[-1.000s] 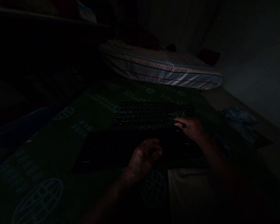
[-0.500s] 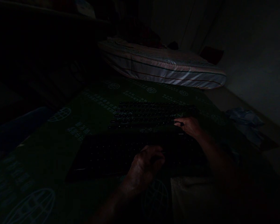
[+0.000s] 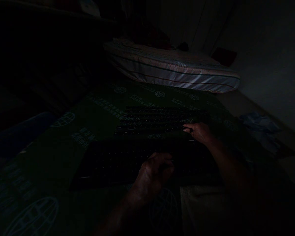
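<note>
A black keyboard (image 3: 108, 164) lies flat, with small pale dots spread over it. Over its middle right, my left hand (image 3: 153, 172) is curled with the fingertips pinched together; anything in them is lost in the dark. Beyond the keyboard, small black pieces that look like keycaps (image 3: 147, 127) lie in several rows. At the right end of the nearer rows my right hand (image 3: 199, 131) has its thumb and forefinger closed around a small dark piece, which seems to be a keycap. Its other fingers are hard to make out.
Under everything spreads a green sheet (image 3: 86, 105) printed with white globes and writing. A striped mattress (image 3: 174, 72) rests along its far edge. Crumpled cloth (image 3: 259, 123) lies on the floor at the right, and a blue object (image 3: 22, 132) at the left. The room is very dark.
Both hands stay almost where they were. The view has shifted very slightly and looks a little darker; the rows of pieces look the same.
</note>
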`<state>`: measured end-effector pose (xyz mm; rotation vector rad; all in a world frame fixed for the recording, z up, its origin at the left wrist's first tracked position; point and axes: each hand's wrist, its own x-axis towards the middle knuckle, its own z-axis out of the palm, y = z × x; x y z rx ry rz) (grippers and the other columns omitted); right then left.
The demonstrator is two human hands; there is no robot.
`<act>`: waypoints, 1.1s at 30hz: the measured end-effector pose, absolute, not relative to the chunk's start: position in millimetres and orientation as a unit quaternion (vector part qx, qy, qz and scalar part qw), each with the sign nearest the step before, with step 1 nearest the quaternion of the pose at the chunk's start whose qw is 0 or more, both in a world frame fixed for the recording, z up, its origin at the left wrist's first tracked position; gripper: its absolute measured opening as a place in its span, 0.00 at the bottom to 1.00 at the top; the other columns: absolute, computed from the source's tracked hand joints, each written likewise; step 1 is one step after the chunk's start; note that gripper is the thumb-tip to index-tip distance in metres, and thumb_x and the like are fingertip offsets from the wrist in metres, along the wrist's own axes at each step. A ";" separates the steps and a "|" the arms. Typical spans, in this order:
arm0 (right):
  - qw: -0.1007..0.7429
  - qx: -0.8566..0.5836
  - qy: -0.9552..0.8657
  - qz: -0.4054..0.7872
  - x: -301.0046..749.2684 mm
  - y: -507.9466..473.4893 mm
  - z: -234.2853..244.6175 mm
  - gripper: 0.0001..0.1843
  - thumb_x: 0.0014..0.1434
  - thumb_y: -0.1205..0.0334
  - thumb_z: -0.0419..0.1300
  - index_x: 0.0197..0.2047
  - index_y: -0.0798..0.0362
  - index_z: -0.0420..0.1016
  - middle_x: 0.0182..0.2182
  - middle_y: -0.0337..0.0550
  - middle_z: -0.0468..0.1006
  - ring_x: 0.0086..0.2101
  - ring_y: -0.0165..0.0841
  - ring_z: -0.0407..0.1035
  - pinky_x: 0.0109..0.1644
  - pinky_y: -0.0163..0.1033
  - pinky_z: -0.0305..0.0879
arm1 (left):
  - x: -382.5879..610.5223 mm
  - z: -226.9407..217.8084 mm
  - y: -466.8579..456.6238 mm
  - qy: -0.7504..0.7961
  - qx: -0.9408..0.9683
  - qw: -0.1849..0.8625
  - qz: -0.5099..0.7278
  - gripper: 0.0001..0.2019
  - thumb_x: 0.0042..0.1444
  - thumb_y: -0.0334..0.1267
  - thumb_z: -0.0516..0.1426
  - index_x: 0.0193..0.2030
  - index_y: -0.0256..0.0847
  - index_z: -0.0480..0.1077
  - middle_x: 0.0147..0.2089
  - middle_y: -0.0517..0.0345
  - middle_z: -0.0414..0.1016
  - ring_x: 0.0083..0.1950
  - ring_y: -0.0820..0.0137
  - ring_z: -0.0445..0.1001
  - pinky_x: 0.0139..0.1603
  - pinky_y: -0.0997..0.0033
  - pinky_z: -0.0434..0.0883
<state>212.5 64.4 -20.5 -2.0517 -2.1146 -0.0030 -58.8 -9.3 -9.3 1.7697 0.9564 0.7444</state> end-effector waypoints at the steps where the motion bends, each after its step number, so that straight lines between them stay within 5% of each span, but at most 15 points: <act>1: 0.096 -0.693 -0.715 -0.001 212.4 64.3 -20.3 0.15 0.55 0.56 0.57 0.47 0.41 0.75 0.41 0.40 0.79 0.40 0.37 0.74 0.41 0.39 0.67 | -58.9 -9.8 -9.4 0.389 0.727 0.476 0.308 0.10 0.51 0.35 0.56 0.42 0.43 0.69 0.40 0.57 0.73 0.41 0.69 0.73 0.42 0.67 0.71; 33: 0.094 -0.695 -0.712 -0.031 211.1 60.0 -15.7 0.18 0.57 0.52 0.55 0.50 0.43 0.73 0.41 0.41 0.79 0.38 0.37 0.74 0.39 0.38 0.67 | -58.2 -10.2 -8.6 0.386 0.738 0.457 0.312 0.07 0.51 0.34 0.56 0.38 0.44 0.71 0.41 0.57 0.74 0.44 0.69 0.72 0.45 0.66 0.70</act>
